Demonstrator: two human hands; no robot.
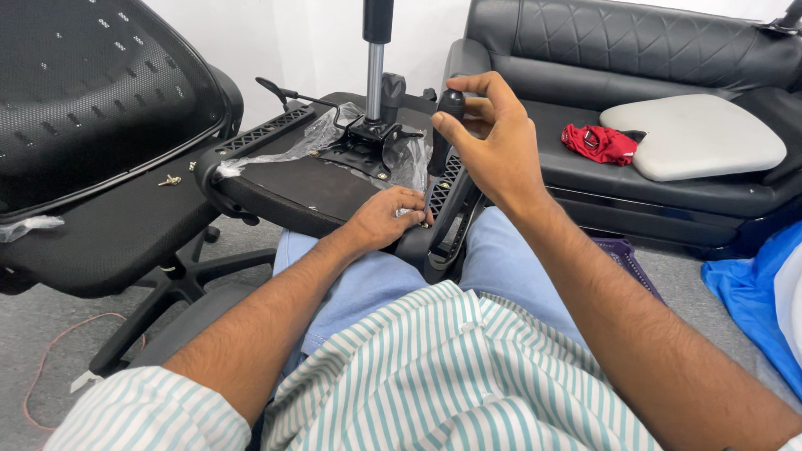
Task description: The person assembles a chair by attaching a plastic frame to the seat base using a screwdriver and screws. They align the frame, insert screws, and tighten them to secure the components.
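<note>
A: On the lap, an upturned chair seat [292,188], underside up, mechanism plate [359,146] bolted near the middle with the gas cylinder [375,67] standing straight up from it. Plastic wrap [322,134] bunched around the plate.

B: And the hands?

A: Right hand [493,146] closed around the top of a black tool handle [449,108], thumb and fingers wrapped on it, shaft running down toward the black armrest [451,213] at the near edge of the seat. Left hand [388,217] curled down just beside the armrest base, fingertips pressed at the joint; cannot tell whether anything small is pinched there.

B: Risks from here?

A: Likely 3. First, tool tip slipping out of the fastener, from the handle being gripped only at its very top and slightly tilted. Second, pinched left fingers, being so close to where the tip lands. Third, the whole seat tipping off the knees, resting there with nothing but 2 legs under it and a tall cylinder on top.

B: Anything loose around?

A: 1 small brass-coloured screw [170,179] lying on the seat of the second office chair [92,125] at the left, well apart from the hands; easy to roll off. Farther right, a black sofa [635,50] with a pale cushion [693,134] and a red cloth [600,142]; blue fabric [752,284] on the floor.
</note>
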